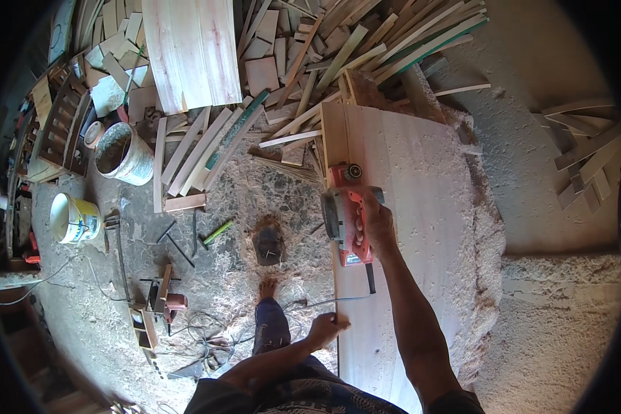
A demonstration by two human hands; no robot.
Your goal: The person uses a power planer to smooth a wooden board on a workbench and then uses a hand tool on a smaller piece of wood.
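Soft light falls on my wide plank (421, 207), right of centre; a pale board (193, 55) at upper left nearly washes out. Shadow dims the lower left; black fisheye corners surround bent, soft-looking edges.

Planer (356, 207): red body, black along its left side.
Board (417, 186): pale pinkish cream, flecked lighter; yellower at its left edge.
Far panel (193, 55): cream, streaked reddish along the grain.
Yellow bucket (83, 222): partly white, blue patch on its side.
Pale bucket (136, 164): off-white, mottled brown inside.
Slim tool (218, 233): mostly bright green.
Trousers (272, 326): dark blue from here.
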